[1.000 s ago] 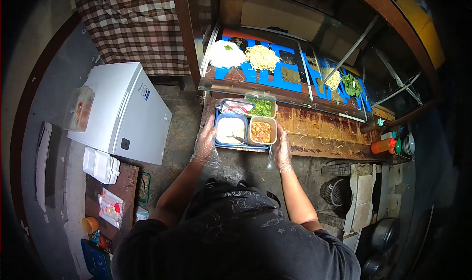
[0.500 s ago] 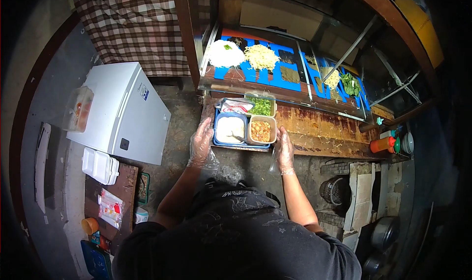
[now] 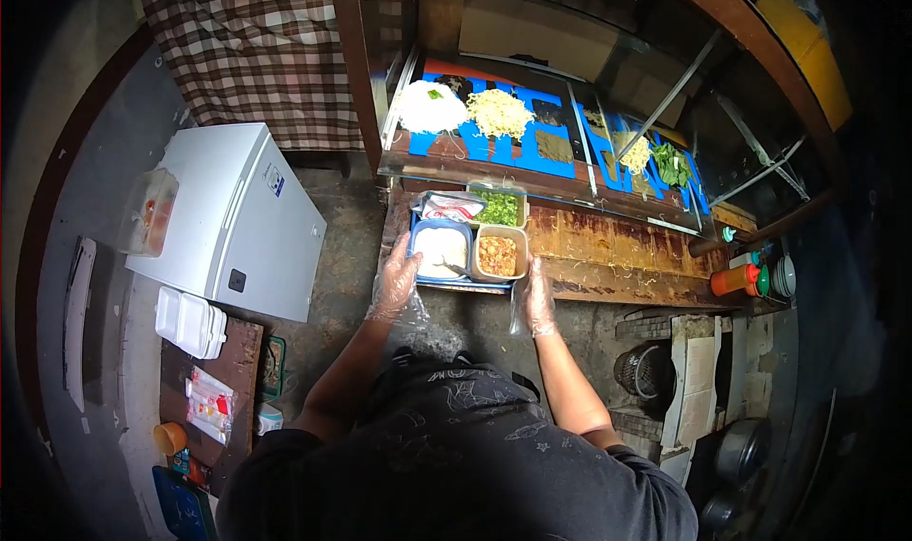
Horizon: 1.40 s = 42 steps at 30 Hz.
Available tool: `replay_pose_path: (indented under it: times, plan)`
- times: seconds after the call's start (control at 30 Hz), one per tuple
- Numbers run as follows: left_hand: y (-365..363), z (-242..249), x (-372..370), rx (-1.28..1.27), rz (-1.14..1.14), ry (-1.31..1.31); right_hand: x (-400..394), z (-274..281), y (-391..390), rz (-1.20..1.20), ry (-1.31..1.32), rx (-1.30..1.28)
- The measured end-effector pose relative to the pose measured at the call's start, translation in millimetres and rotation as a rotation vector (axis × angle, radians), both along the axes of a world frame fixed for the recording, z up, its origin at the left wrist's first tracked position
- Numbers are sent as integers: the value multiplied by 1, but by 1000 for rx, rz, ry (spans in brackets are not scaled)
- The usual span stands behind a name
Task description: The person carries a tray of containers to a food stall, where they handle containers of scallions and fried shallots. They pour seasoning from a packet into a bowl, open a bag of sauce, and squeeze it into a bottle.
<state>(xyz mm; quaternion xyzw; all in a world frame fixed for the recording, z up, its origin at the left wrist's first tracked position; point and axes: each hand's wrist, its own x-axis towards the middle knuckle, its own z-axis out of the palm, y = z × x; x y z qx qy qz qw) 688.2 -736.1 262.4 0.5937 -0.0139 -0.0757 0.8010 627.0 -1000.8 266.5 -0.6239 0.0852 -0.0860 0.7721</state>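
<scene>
My left hand (image 3: 394, 280), in a clear plastic glove, lies against the left side of a blue-rimmed container of white contents (image 3: 442, 247), a spoon resting in it. On the opposite side, my right hand (image 3: 538, 296), gloved too, is at the edge of a square tub of orange-brown chunks (image 3: 498, 253). Both hands have their fingers extended and hold nothing in a grip. Behind these tubs are a container of chopped greens (image 3: 500, 208) and a white and red packet (image 3: 447, 206). The group stands at the left end of a wooden counter (image 3: 608, 256).
A glass case holds white noodles (image 3: 432, 107), yellow noodles (image 3: 500, 113) and leafy greens (image 3: 672, 165). A white chest freezer (image 3: 237, 218) and foam boxes (image 3: 190, 321) are at left. Bottles (image 3: 736, 281) stand at the counter's right end; a black basket (image 3: 642, 370) sits lower right.
My right hand has shifted slightly left, nearer the tub's side. My left hand has moved slightly right and its fingers now overlap the blue container's edge. The view has shifted a little.
</scene>
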Motion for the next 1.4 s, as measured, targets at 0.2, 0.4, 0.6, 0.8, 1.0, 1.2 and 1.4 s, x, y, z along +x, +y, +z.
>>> replay_pose_path:
  times: [0.2, 0.4, 0.6, 0.8, 1.0, 1.2, 1.4]
  plan:
    - [4, -7, -4, 170, 57, -113, -11, -5, 0, 4, -9, 47]
    - [6, -5, -6, 221, 86, -129, -18, 8, 2, -5, -5, -107]
    - [13, 19, -14, 429, 161, -289, -23, 9, 0, -59, 61, -42]
    - [1, 46, -16, 512, 157, -511, -16, 10, -9, -128, 70, 111]
    - [-32, 85, -7, 573, -22, -600, 16, 9, -21, -166, 37, -72]
    - [-53, 66, 20, 583, -106, -562, 53, 5, -28, -166, 15, -168]
    - [-63, 56, 30, 577, -219, -612, 69, 6, -26, -150, -6, -322]
